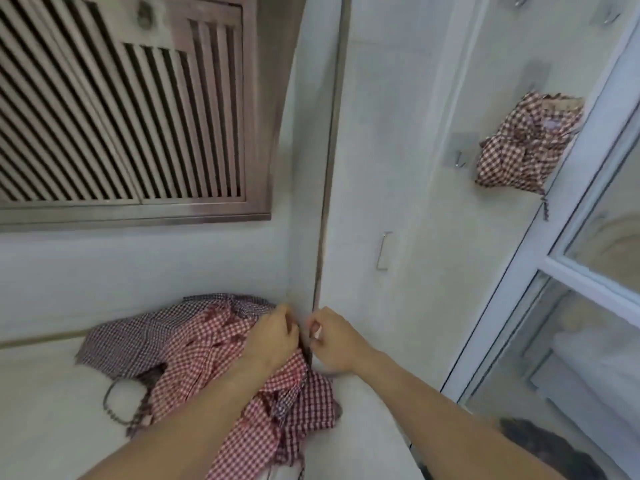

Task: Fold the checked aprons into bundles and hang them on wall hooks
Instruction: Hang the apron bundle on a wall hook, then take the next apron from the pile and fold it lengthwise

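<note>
A slatted wooden shutter [121, 109] fills the far left above a pale counter [52, 403], where two checked aprons lie heaped near the corner of the white wall [398, 168]. The dark checked apron [138, 337] lies spread at the left of the heap; the red checked apron [207, 368] spills over it and down off the near edge. On the right, one finished bundle [526, 143] already hangs from the wall, with a bare hook [460, 159] just to its left and a dangling tie [545, 206] trailing below it.

At the corner, the left hand [273, 337] grips bunched red cloth, fingers curled into the fabric. The right hand [329, 336] sits just beside it, thumb and fingertips drawn together as if pinching a tie or hem, though what it holds is too blurred to tell.

The likely trouble lies in the loose cloth: with so much of the red apron hanging free off the counter, its weight could drag the fold apart, and a slack bundle may unravel on the hook. The looped dark tie [114, 400] on the counter could snag and pull the dark apron along when the red one is lifted.
</note>
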A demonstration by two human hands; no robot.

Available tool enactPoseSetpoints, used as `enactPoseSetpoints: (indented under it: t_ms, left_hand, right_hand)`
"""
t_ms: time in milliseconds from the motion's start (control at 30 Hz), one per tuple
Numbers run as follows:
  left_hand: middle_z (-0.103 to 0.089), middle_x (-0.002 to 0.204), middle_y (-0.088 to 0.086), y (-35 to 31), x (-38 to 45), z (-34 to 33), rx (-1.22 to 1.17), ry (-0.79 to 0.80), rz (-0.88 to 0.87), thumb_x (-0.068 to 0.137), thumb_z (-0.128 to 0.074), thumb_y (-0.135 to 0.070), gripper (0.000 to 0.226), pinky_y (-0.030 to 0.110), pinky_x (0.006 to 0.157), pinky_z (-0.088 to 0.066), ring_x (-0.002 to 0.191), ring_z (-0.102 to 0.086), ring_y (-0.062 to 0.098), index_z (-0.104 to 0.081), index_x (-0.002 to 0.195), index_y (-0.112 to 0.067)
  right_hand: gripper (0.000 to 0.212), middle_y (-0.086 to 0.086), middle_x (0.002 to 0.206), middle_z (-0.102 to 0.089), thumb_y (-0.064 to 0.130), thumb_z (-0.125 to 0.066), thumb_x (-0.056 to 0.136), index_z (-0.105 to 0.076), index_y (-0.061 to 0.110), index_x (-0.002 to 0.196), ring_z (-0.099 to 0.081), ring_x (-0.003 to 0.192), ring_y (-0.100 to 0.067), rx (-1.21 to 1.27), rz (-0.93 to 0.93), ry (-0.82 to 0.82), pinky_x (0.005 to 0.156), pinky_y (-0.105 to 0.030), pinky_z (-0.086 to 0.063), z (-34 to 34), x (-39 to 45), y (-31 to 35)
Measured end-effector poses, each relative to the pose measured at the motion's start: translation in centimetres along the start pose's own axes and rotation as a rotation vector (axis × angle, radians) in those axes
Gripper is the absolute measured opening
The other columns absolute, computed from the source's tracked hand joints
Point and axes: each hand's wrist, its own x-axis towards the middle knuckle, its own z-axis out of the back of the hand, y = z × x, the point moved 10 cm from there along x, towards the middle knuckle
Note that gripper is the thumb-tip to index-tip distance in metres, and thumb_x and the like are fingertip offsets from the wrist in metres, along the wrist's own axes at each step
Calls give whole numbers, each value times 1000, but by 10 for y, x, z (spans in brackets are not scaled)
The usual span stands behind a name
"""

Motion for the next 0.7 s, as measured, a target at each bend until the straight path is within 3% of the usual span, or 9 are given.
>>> enactPoseSetpoints:
  t_ms: [100,167,267,333,400,467,533,600,700]
  left_hand:
    - [-43,140,17,110,-66,-21,227,285,280,90,-59,-30,52,39,108,-34,131,-42,33,-44,136,-11]
    - [-12,160,16,166,-113,-25,298,419,424,88,-59,-48,80,51,119,-15,147,-15,36,-20,153,-22]
    - [13,164,6,223,-172,-39,297,587,496,86,-60,-52,95,59,119,-5,151,7,36,1,157,-35]
    - [10,165,3,252,-213,-53,261,701,523,87,-62,-49,98,59,120,-7,151,3,34,5,157,-35]
    - [-1,165,1,267,-246,-64,186,765,530,87,-62,-48,96,54,121,-15,151,-9,31,2,158,-32]
    - [-31,156,4,272,-256,-60,119,651,491,90,-61,-37,72,48,115,-34,140,-34,27,-28,153,-25]
    - [-59,127,7,275,-252,-44,111,461,473,91,-58,-24,31,40,99,-49,113,-56,22,-60,122,-21]
    - [-66,101,7,279,-251,-32,58,360,521,92,-57,-19,8,39,85,-54,91,-62,21,-64,90,-16]
    - [-67,95,8,287,-241,-12,-33,298,623,97,-55,-21,13,36,83,-53,88,-63,24,-61,89,-12]
  right_hand:
    - [39,-11,121,-54,15,-63,85,-59,14,124,-49,115,-25,36,-58,272,104,-34,-40,-120,-14,7]
    - [65,-10,150,-33,21,-65,88,-40,25,148,-34,138,-25,74,-129,388,117,-29,-25,-176,-34,13]
    - [91,-3,165,6,47,-64,85,-3,48,152,-4,151,-32,-9,-186,527,122,-45,-13,-246,-62,6]
    - [97,4,164,17,71,-51,73,10,56,147,14,151,-34,-158,-210,610,121,-57,-7,-284,-81,-1]
    - [93,8,165,12,65,-51,80,1,44,155,11,152,-29,-253,-251,655,122,-56,-7,-306,-101,-9]
    - [83,7,165,2,45,-56,90,-10,31,158,4,152,-26,-271,-266,630,123,-51,-6,-316,-113,-4]
    - [77,4,163,-9,37,-57,92,-18,24,157,-2,152,-27,-274,-267,561,122,-50,-6,-321,-118,5]
    - [70,1,159,-19,36,-58,92,-29,18,153,-14,148,-29,-279,-276,534,122,-47,-12,-324,-122,12]
    - [50,-5,148,-33,30,-62,91,-51,15,137,-36,135,-29,-260,-291,530,112,-38,-37,-320,-123,15]
